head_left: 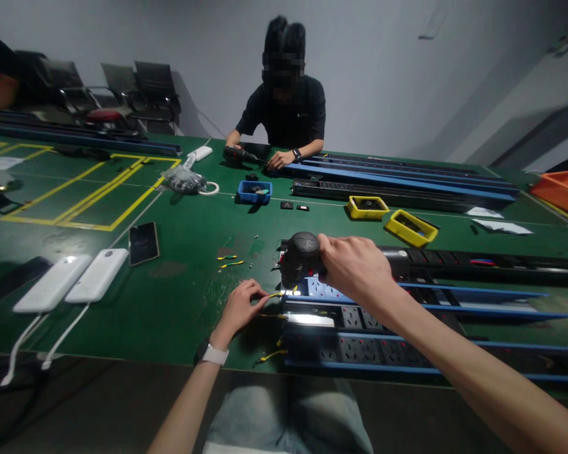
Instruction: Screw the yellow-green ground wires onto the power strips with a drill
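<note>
In the head view my left hand (239, 309) pinches a short yellow-green wire (275, 294) at the left end of a blue-edged power strip (320, 288). My right hand (355, 263) is wrapped round a black power screwdriver (299, 257), held over that same end. The tool's body hides its tip and the spot below it. Nearer to me lies another power strip (373, 350) with black sockets, and a loose yellow-green wire (267, 357) sticks out at its left end. Two more short wires (230, 263) and some small screws rest on the green table left of the screwdriver.
Yellow trays (411, 228) and a blue tray (254, 192) stand mid-table. A phone (143, 243) and white power banks (97, 275) with cables lie left. Across the table, a co-worker (284, 110) holds another power screwdriver (239, 155) by more long strips (397, 176).
</note>
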Available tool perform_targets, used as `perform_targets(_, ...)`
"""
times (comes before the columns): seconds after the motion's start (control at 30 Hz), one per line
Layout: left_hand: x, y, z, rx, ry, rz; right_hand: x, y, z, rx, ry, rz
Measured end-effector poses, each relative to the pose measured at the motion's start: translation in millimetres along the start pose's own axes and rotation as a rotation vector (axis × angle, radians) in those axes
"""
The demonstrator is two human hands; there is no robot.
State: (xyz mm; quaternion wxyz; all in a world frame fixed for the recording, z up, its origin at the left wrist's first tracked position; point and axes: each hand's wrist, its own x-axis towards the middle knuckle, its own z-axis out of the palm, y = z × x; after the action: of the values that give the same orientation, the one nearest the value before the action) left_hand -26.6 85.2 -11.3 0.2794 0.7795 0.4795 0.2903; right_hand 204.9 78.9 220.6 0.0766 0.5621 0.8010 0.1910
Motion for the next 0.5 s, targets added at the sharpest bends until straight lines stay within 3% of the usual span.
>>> perform_targets(0.5,-2,-10,4.4,0.015,-0.035,0.005,-3,-8,0,0.028,0.057,-0.016)
